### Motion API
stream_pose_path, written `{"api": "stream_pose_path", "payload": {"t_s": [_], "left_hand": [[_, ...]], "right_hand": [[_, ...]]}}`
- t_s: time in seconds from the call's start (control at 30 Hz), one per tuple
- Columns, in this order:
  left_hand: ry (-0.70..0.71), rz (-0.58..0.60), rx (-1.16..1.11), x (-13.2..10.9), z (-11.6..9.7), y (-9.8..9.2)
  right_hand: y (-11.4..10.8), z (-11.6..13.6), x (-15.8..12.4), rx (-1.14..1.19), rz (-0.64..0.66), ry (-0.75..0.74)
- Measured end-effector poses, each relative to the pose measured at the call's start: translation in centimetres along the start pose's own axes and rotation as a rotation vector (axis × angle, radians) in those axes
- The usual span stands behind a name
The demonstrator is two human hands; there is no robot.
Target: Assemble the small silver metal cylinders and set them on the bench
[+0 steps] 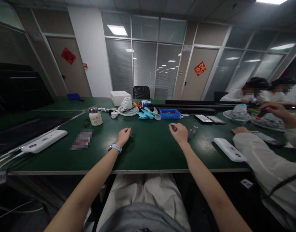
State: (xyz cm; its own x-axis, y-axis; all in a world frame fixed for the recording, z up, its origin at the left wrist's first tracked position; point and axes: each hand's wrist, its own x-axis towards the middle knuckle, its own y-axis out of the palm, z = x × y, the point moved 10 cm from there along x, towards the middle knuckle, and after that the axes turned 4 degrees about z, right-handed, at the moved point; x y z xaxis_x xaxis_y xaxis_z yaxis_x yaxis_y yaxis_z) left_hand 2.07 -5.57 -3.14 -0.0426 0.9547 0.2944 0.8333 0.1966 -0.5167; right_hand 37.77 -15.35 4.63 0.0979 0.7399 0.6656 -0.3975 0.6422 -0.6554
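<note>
My left hand rests on the green table, its fingers curled in and a watch on the wrist. Nothing shows in it. My right hand is raised at or just above the tabletop, fingers bent toward the thumb, with no object visible between them. Close to its right are two small shiny cylinders. Beyond both hands lie light-blue fan blades, a white round fan grille with a white fan housing on it, and a blue basket.
A cream bottle, a blurred phone-like slab and a white power bank stand left. On the right are two phones, another white power bank and a co-worker's sleeve. A white box is at the back.
</note>
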Motion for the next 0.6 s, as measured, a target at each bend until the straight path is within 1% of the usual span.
{"api": "stream_pose_path", "payload": {"t_s": [0.03, 0.07, 0.1, 0.13, 0.2, 0.27, 0.33, 0.43, 0.6], "left_hand": [[0.002, 0.003, 0.004, 0.0, -0.1, 0.0], [0.003, 0.001, 0.005, -0.1, -0.1, 0.0], [0.003, -0.004, 0.002, -0.2, -0.2, -0.1], [0.001, -0.013, -0.005, -0.3, -0.2, -0.3], [-0.003, -0.032, -0.026, -0.5, -0.2, -0.8], [-0.018, -0.053, -0.042, -0.7, -0.1, -1.4], [-0.042, -0.079, -0.043, -0.7, 0.3, -1.9], [-0.055, -0.095, -0.046, -0.7, 0.8, -2.2], [-0.04, -0.076, -0.032, -0.5, 0.7, -1.8]], "right_hand": [[-2.3, -3.1, -0.1, -0.058, -0.094, 0.1], [-4.1, -6.0, -0.5, -0.106, -0.162, 0.205], [-5.4, -8.5, -0.9, -0.146, -0.206, 0.31], [-6.2, -10.6, -1.4, -0.175, -0.222, 0.403], [-6.4, -13.3, -2.2, -0.202, -0.194, 0.543], [-5.9, -14.6, -2.6, -0.204, -0.15, 0.628], [-5.5, -14.9, -2.8, -0.196, -0.138, 0.671], [-5.4, -14.8, -2.7, -0.185, -0.152, 0.657], [-5.6, -14.5, -2.6, -0.177, -0.159, 0.608]]}}
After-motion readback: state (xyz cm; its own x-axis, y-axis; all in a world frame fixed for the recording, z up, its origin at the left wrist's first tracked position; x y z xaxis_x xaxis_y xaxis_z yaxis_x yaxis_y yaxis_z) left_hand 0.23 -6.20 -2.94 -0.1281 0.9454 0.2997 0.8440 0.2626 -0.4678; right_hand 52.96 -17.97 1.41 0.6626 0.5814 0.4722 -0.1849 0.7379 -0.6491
